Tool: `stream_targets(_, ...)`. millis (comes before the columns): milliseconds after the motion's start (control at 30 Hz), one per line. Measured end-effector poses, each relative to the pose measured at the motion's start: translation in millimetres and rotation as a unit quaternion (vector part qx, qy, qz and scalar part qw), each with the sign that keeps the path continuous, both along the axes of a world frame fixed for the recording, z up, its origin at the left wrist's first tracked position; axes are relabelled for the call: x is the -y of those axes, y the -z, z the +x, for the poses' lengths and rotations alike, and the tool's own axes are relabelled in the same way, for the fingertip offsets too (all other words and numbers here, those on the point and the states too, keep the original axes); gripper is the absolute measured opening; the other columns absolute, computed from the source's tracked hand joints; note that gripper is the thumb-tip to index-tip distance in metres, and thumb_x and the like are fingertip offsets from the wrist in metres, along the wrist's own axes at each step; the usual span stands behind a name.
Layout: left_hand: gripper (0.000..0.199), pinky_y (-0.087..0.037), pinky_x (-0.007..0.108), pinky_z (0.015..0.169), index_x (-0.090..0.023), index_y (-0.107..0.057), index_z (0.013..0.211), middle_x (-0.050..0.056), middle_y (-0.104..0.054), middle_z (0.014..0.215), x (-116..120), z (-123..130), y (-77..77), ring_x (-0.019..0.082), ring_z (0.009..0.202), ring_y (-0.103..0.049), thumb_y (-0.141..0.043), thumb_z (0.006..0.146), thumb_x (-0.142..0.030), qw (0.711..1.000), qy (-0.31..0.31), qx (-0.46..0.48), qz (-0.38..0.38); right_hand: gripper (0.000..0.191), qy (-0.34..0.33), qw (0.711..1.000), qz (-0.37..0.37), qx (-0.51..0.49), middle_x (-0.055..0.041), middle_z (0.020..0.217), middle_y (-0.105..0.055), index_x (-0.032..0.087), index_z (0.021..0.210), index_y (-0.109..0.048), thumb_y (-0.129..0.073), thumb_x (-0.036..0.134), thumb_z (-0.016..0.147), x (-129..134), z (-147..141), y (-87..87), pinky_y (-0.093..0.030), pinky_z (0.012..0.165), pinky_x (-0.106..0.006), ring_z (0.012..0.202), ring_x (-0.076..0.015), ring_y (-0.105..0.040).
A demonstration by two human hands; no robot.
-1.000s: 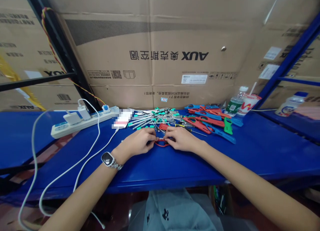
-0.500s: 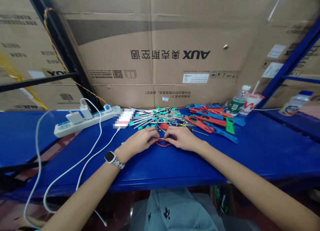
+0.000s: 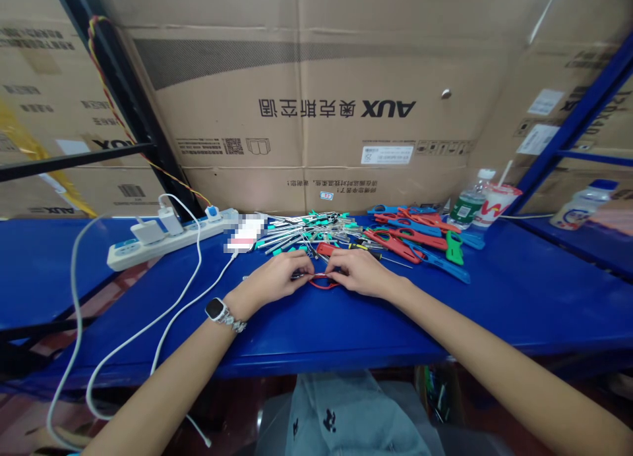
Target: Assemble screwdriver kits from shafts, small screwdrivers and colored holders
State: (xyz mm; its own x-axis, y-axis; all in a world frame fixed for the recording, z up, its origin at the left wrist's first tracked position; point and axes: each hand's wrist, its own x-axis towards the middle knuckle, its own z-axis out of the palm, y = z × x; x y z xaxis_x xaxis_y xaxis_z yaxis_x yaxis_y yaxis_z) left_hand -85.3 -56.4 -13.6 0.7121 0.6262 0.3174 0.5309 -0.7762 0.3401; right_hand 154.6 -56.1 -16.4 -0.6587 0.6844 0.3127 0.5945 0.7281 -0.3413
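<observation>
At the middle of the blue table, my left hand [image 3: 283, 274] is closed in a pinch, fingertips on a thin pale piece at the left end of a red loop-handled plastic tool [image 3: 324, 285]. My right hand [image 3: 360, 272] is also closed, pinching the same tool from the right. The fingers hide most of the tool. Just behind the hands lies a heap of silver rods with green ends [image 3: 311, 230]. A screwdriver [image 3: 368, 248] with a yellow and black handle rests beyond my right hand.
Several red, blue and green plastic tools [image 3: 413, 235] lie at the right, beside a water bottle [image 3: 467, 202] and a lidded cup [image 3: 496, 205]. On the left are a power strip [image 3: 168, 243], white cables [image 3: 190, 298] and a phone [image 3: 246, 230]. Cardboard [image 3: 222, 113] stands behind.
My left hand has shifted very slightly left, opening a little more gap between the two sets of fingertips. My right hand has hardly moved.
</observation>
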Motion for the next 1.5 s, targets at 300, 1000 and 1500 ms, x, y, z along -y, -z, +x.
stream_targets(300,0.023,-0.053,0.031,0.079,-0.019,-0.072,0.099,0.007,-0.065,0.099,-5,1,4.2,0.016,0.084,-0.065,-0.050,0.102,-0.023,0.998,0.015,-0.027,0.053,0.008,-0.018,1.000,-0.012,-0.004,-0.0040,0.088,-0.071,0.016,0.091,-0.070,-0.065,0.010,0.091,-3,-2,-1.7,-0.045,0.075,-0.028,0.080,-0.0159,-0.064)
stream_targets(1000,0.029,-0.052,0.040,0.082,-0.017,-0.075,0.107,0.012,-0.065,0.105,4,8,2.7,0.024,0.090,-0.063,-0.048,0.096,-0.018,0.982,0.008,-0.130,0.139,0.010,-0.011,0.999,-0.048,-0.019,-0.0050,0.087,-0.071,0.015,0.091,-0.071,-0.064,0.008,0.090,-6,-2,-2.0,-0.045,0.076,-0.028,0.079,-0.0160,-0.064)
stream_targets(1500,0.018,-0.050,0.030,0.075,-0.018,-0.075,0.088,0.008,-0.072,0.103,-17,24,-15.7,0.019,0.084,-0.068,-0.057,0.093,-0.018,0.990,0.013,-0.126,0.055,0.019,0.021,0.992,0.024,0.118,-0.0089,0.108,-0.072,0.016,0.094,-0.075,-0.057,0.015,0.096,1,0,-14.1,-0.037,0.066,-0.029,0.078,-0.0175,-0.063)
